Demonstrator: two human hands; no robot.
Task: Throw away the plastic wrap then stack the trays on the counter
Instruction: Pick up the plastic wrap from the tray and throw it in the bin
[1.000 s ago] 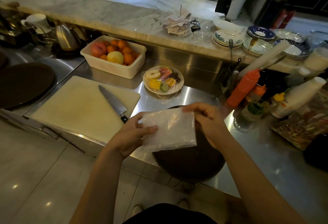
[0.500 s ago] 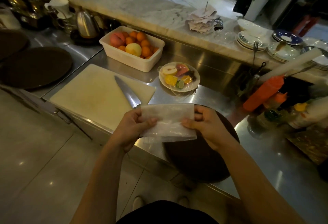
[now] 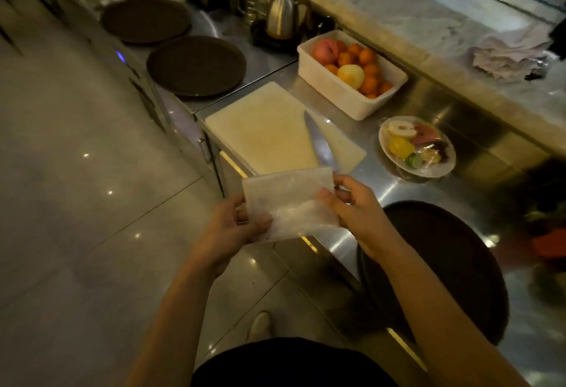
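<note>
A folded sheet of translucent plastic wrap (image 3: 288,202) is held in front of me, over the counter's front edge. My left hand (image 3: 232,230) pinches its left side and my right hand (image 3: 352,205) pinches its right side. A dark round tray (image 3: 444,258) lies on the steel counter just right of my right forearm, partly overhanging the edge. Two more dark round trays sit further left along the counter: a nearer tray (image 3: 196,64) and a farther tray (image 3: 145,18).
A white cutting board (image 3: 263,129) with a knife (image 3: 318,141) lies behind the wrap. A white tub of fruit (image 3: 352,74) and a wrapped fruit plate (image 3: 416,147) stand behind it. A kettle (image 3: 281,15) and cups are at the back. Tiled floor is on the left.
The view has swung left, so the two far trays now show. Both hands have kept hold of the wrap and shifted it left, off the near tray toward the counter edge.
</note>
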